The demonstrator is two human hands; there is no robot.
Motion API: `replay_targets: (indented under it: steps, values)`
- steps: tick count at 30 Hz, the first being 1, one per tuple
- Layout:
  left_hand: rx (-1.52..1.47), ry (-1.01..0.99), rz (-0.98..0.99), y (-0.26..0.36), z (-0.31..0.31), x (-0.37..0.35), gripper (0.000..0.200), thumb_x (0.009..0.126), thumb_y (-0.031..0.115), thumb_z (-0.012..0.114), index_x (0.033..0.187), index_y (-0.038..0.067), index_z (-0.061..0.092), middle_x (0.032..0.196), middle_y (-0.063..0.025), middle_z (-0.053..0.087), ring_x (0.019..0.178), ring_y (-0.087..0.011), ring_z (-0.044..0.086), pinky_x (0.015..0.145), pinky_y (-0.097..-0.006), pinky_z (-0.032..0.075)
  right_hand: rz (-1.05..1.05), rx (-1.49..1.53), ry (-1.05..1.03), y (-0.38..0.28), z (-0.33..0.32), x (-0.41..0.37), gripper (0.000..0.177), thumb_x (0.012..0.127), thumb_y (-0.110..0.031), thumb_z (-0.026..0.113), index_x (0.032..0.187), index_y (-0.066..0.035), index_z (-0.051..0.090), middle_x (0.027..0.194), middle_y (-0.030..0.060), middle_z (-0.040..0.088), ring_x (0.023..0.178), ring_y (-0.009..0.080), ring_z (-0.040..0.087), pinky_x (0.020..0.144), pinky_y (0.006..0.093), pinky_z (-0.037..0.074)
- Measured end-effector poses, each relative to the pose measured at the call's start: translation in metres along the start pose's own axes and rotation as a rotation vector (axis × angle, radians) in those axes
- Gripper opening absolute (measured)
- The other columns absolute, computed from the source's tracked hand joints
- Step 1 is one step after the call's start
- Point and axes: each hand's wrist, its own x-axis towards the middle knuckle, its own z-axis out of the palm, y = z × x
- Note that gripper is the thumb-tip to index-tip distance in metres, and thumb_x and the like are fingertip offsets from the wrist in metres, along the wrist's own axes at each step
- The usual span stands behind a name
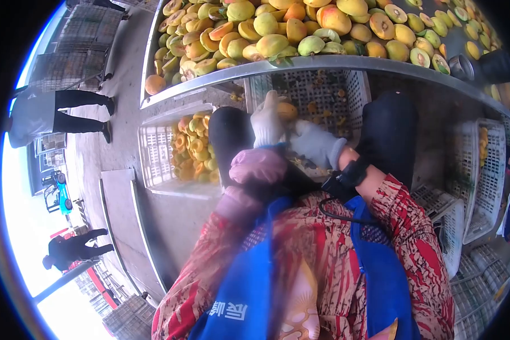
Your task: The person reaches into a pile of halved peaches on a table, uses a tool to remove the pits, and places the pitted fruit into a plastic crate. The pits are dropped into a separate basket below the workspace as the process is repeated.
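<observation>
My left hand [268, 123], in a white glove, is closed around a yellow-orange peach [287, 111] in front of my lap. Close beside it, touching or nearly so, is my right hand [316, 143] in a pale grey-white glove. Its fingers curl toward the peach, and whatever they hold is hidden and blurred. Under both hands, between my knees, stands a plastic crate [354, 90] with slatted sides and some fruit pieces in it. Just ahead, many halved and whole peaches [272, 45] lie heaped on a metal-edged table [232, 72].
A white crate [156, 150] of cut peaches stands by my left knee. More crates [484, 187] are at the right, and a dark cup-like object [462, 67] is on the table's right side. Two people [37, 110] and a blue forklift [61, 192] are farther left.
</observation>
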Motion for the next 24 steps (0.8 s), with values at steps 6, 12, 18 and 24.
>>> replay_targets:
  steps: [6,12,18,24]
  values:
    - [-0.374,0.022,-0.212,-0.006,-0.003,0.003,0.038,0.090,0.034,0.058,0.098,-0.003,0.066,0.086,-0.0105,0.067,0.067,-0.0159,0.062,0.059,-0.0255,0.051,-0.386,-0.798,0.432,0.003,0.007,-0.006,0.034,0.085,-0.028,0.064,0.103,0.000,0.055,0.075,0.0066,0.062,0.057,0.0155,0.058,0.051,0.0285,0.048]
    - [-0.179,0.097,0.044,-0.002,0.007,-0.003,0.037,0.091,0.033,0.057,0.094,-0.003,0.067,0.081,-0.0093,0.065,0.063,-0.0149,0.061,0.052,-0.0250,0.050,0.077,-0.107,0.126,-0.002,0.004,-0.001,0.023,0.083,-0.017,0.060,0.098,0.000,0.062,0.076,0.0127,0.065,0.068,0.0200,0.064,0.059,0.0334,0.050]
    - [-0.086,0.007,0.033,-0.004,-0.004,0.010,0.034,0.089,0.031,0.059,0.091,-0.002,0.066,0.078,-0.0092,0.065,0.052,-0.0141,0.056,0.045,-0.0257,0.047,0.108,0.091,0.056,-0.007,0.003,0.002,0.015,0.084,-0.014,0.057,0.089,-0.002,0.063,0.065,0.0046,0.055,0.055,0.0166,0.055,0.048,0.0302,0.046]
    - [0.102,-0.154,0.019,0.019,0.003,0.005,0.028,0.086,0.026,0.062,0.093,0.000,0.067,0.083,-0.0100,0.066,0.060,-0.0144,0.059,0.051,-0.0260,0.047,0.054,0.361,-0.226,-0.025,-0.009,-0.030,0.023,0.089,-0.016,0.051,0.066,-0.011,0.050,0.056,-0.0027,0.045,0.041,0.0077,0.039,0.038,0.0228,0.029]
